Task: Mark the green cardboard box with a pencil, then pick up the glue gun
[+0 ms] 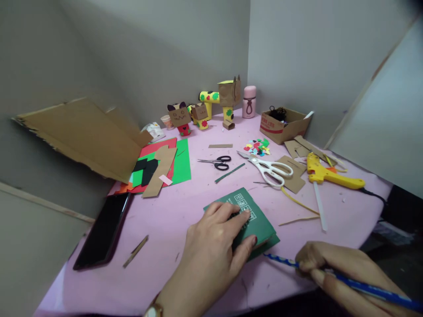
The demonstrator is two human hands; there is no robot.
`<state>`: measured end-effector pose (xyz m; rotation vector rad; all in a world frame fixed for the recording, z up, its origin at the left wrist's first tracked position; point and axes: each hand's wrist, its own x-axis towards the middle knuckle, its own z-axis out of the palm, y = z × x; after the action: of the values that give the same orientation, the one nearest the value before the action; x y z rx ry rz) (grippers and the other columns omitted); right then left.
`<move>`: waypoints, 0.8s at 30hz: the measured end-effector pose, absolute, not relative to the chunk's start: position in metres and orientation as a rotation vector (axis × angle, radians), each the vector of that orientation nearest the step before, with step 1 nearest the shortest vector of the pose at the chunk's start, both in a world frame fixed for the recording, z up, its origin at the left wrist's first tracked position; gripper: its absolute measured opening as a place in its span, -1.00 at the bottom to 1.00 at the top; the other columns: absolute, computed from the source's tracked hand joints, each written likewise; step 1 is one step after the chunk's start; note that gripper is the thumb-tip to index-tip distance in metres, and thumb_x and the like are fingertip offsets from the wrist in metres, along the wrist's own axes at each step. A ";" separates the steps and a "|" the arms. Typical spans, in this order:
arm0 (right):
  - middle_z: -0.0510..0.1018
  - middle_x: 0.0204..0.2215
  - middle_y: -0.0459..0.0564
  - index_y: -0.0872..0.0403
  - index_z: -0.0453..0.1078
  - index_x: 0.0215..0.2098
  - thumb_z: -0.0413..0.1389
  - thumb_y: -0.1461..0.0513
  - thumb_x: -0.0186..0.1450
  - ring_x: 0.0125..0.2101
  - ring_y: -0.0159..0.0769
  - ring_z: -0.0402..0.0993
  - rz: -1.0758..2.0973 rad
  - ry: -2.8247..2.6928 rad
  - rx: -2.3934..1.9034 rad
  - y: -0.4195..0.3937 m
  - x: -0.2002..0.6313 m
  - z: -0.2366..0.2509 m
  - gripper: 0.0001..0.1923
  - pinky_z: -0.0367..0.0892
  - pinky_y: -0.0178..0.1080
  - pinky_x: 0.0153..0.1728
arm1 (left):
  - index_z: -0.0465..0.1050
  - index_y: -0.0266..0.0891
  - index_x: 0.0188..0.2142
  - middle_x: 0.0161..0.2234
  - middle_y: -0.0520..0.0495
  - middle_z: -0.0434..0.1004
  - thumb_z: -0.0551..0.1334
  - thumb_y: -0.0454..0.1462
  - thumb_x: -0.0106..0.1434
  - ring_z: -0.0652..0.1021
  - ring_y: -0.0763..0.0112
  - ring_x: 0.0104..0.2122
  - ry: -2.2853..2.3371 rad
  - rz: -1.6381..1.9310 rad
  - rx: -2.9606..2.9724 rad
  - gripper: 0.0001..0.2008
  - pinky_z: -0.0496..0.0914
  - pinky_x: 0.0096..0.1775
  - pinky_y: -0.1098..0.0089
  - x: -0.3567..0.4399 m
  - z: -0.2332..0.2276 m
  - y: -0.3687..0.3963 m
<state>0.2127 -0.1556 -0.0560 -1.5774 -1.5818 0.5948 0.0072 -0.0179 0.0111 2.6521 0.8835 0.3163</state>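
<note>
We're mid-marking here: left hand (214,240) spread flat, pinning the green card (256,220) at the near edge of the pink counter (165,220), while the right hand (333,264) pinches a blue pencil (363,288), tip at the card's lower edge (scissors (269,167) wait behind). Next probably needs a steady traced line.

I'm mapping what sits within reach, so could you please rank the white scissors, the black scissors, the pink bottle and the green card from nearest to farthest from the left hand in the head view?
From the left hand:
1. Green card, under its fingers.
2. White scissors, ahead to the right.
3. Black scissors, straight ahead; close call with the white pair.
4. Pink bottle, by the back wall.
</note>
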 end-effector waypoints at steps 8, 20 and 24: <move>0.57 -0.52 -0.01 0.08 0.43 -0.44 -0.14 0.47 0.06 -0.45 -0.31 0.54 0.618 -1.931 -1.371 -0.121 0.154 -0.022 -0.66 0.42 -0.36 -0.33 | 0.35 -0.02 -0.01 -0.07 0.01 0.43 0.11 -0.16 0.28 0.39 0.19 -0.05 0.881 0.303 2.635 -0.71 0.43 -0.19 0.12 0.007 0.013 -0.018; 0.46 -0.56 -0.15 0.00 0.27 -0.48 -0.10 0.33 0.25 -0.55 -0.40 0.39 0.842 -1.689 -1.591 -0.135 0.193 -0.041 -0.79 0.32 -0.42 -0.51 | 0.34 -0.01 0.01 -0.06 0.00 0.42 0.11 -0.16 0.28 0.39 0.18 -0.05 0.896 0.316 2.623 -0.70 0.44 -0.20 0.10 0.007 0.012 -0.019; 0.51 -0.45 -0.11 -0.03 0.38 -0.42 0.02 0.22 0.28 -0.40 -0.32 0.45 0.806 -1.533 -1.694 -0.145 0.219 -0.055 -0.86 0.37 -0.39 -0.35 | 0.35 -0.03 0.00 -0.06 -0.03 0.43 0.10 -0.16 0.28 0.40 0.16 -0.06 0.887 0.317 2.640 -0.70 0.44 -0.20 0.10 0.006 0.013 -0.019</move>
<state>0.2188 -0.1450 -0.0547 -1.6941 -1.5329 0.8061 0.0065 -0.0185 0.0134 2.6403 0.8874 0.3175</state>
